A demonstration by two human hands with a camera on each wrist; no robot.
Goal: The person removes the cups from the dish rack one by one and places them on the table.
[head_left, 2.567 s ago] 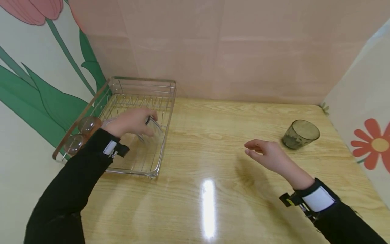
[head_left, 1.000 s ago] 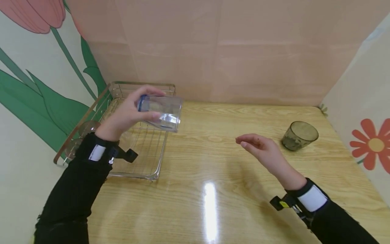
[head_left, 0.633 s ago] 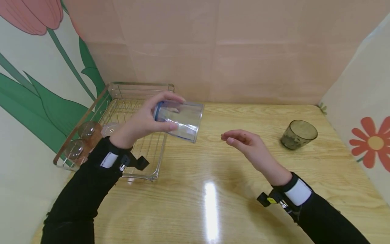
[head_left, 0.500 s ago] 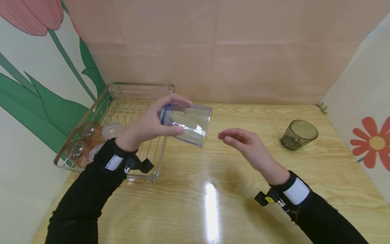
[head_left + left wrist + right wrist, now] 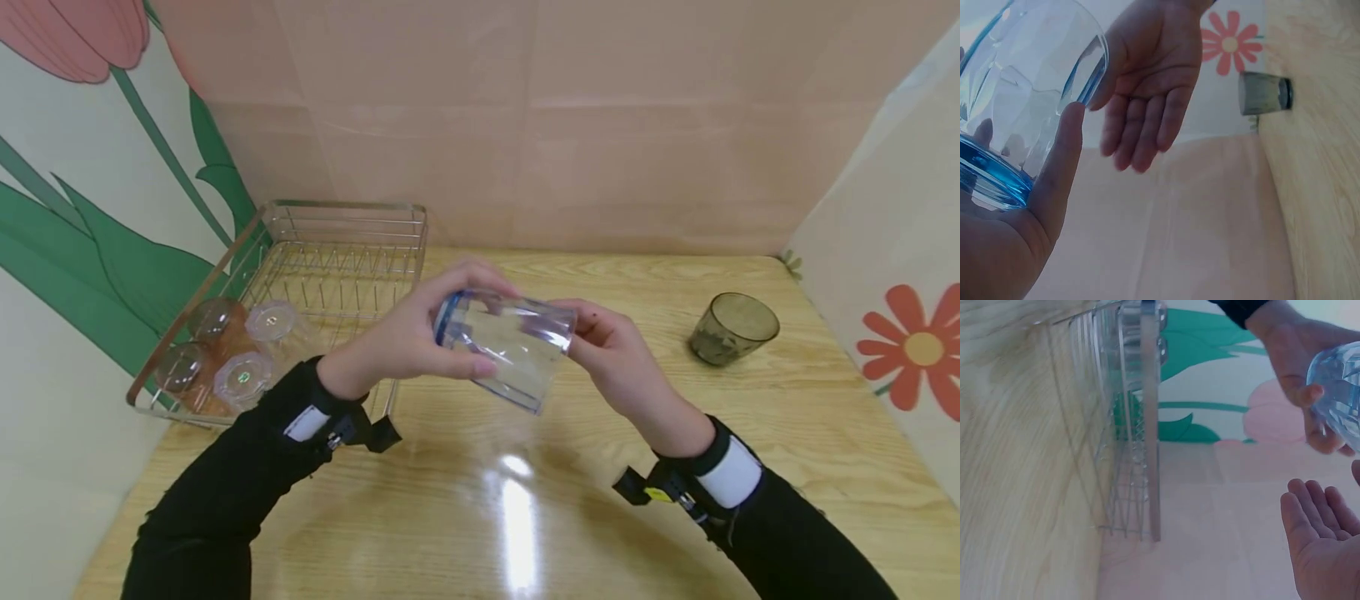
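A clear drinking glass with a blue base (image 5: 504, 343) lies tilted in the air over the table. My left hand (image 5: 412, 333) grips it round the base end, thumb along the near side. My right hand (image 5: 626, 367) is at the glass's mouth, its thumb by the rim; whether it touches cannot be made out. In the left wrist view, the four fingers of the right hand (image 5: 1154, 81) are extended, palm showing. The right wrist view has the same straight right hand (image 5: 1322, 544) below the glass (image 5: 1341, 394).
On the left stands a wire dish rack (image 5: 345, 207). Upturned clear glasses (image 5: 243, 381) and round brownish glass pieces (image 5: 182, 367) occupy its near left corner. A smoky green tumbler (image 5: 735, 329) stands upright at the right of the wooden table (image 5: 600, 533). Printed walls close in the sides and back.
My left hand has lifted the glass out of the rack and carried it right, toward the middle. My right hand has moved left to meet its mouth.
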